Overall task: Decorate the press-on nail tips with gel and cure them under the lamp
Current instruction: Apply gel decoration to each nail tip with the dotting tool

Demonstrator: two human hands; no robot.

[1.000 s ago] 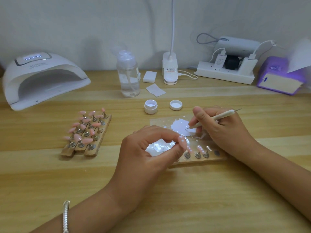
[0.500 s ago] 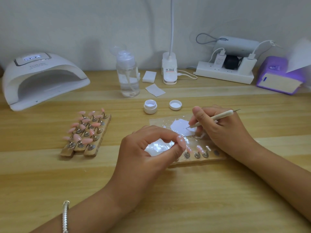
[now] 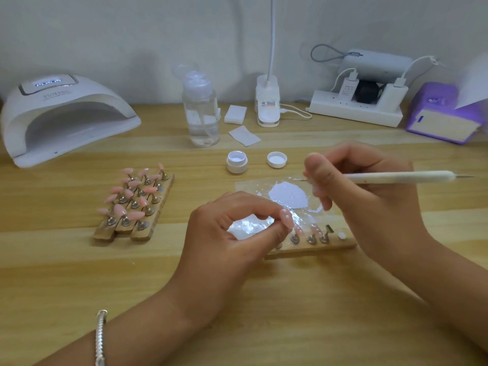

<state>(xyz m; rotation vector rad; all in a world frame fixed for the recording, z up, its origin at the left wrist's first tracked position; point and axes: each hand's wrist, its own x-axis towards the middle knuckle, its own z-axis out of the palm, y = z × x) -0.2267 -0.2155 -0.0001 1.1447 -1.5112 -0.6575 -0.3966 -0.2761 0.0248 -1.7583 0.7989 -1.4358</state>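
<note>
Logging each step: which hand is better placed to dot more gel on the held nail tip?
Right. The right hand already grips the dotting tool above the gel puddle; the left hand is busy pinching the nail tip.

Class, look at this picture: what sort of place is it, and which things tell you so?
Probably a home nail-art desk. A curing lamp stands at the back left, wooden racks of pink nail tips lie on the table, and an open gel pot sits by a white gel smear.
</note>
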